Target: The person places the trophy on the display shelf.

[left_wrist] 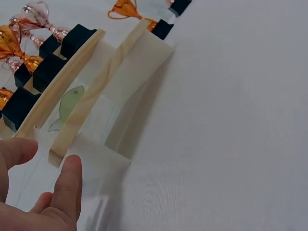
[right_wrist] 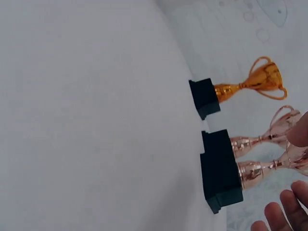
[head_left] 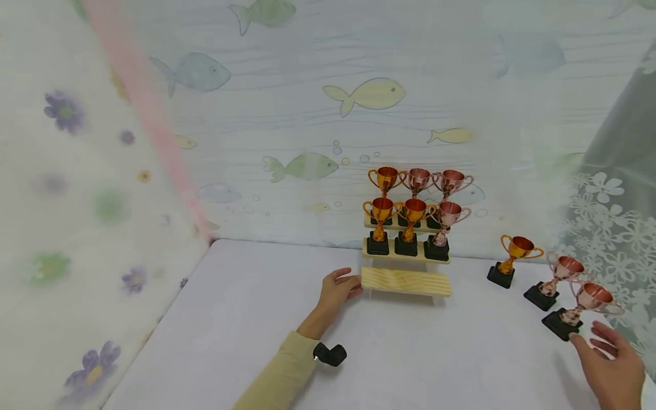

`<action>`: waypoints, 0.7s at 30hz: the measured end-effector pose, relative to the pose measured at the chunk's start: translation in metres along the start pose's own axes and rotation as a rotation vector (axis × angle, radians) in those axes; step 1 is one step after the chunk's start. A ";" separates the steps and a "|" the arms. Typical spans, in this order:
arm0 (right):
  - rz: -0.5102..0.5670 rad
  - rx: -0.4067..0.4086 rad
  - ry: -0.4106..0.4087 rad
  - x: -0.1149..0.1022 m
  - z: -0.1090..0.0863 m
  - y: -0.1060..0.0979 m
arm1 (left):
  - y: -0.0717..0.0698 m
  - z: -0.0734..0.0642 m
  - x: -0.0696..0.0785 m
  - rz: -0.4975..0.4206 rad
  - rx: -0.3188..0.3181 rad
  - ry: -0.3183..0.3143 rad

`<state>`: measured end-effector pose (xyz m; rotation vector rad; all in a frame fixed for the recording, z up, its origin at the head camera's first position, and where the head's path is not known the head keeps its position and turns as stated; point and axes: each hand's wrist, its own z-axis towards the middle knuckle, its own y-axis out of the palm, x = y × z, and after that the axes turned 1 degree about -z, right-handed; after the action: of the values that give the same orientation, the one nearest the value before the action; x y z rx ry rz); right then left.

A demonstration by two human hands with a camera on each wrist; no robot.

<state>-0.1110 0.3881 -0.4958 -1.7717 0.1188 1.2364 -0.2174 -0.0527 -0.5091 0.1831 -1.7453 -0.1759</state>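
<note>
A tiered display rack with wooden shelves has a bare lowest shelf [head_left: 405,281]. At that shelf's left end is my left hand [head_left: 338,293]; in the left wrist view its thumb and index finger [left_wrist: 71,185] are spread apart, close to the wooden edge, and I cannot tell whether they touch it. Near the right table edge stands the closest rose-gold trophy cup [head_left: 591,299] on a black base. My right hand [head_left: 612,364] is beside it with fingers spread around its side, not closed on it. Behind it stand another rose-gold trophy [head_left: 566,269] and a gold trophy [head_left: 517,250].
Several gold and rose-gold trophies stand in two rows on the rack's middle shelf [head_left: 407,254] and top shelf. A white cloth covers the table [head_left: 246,319]. A fish-print curtain [head_left: 287,102] hangs behind, with a flower-print one [head_left: 66,228] at the left.
</note>
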 end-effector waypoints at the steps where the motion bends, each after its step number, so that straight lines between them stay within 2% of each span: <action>1: 0.005 0.040 -0.004 0.001 0.004 0.001 | 0.001 0.001 -0.001 -0.015 0.000 -0.002; 4: 0.058 0.141 -0.101 0.000 0.015 0.004 | 0.003 0.002 -0.004 -0.061 -0.012 -0.003; 8: 0.133 0.212 -0.192 -0.007 0.024 0.012 | 0.004 0.004 -0.008 -0.099 -0.030 -0.004; 19: 0.325 0.239 -0.239 -0.014 0.035 0.025 | 0.004 0.007 -0.010 -0.116 -0.045 -0.009; 21: 0.337 0.244 -0.210 -0.014 0.035 0.026 | 0.004 0.005 -0.010 -0.119 -0.040 -0.013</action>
<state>-0.1564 0.3936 -0.5035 -1.4392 0.4421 1.5691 -0.2211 -0.0469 -0.5184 0.2574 -1.7431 -0.2984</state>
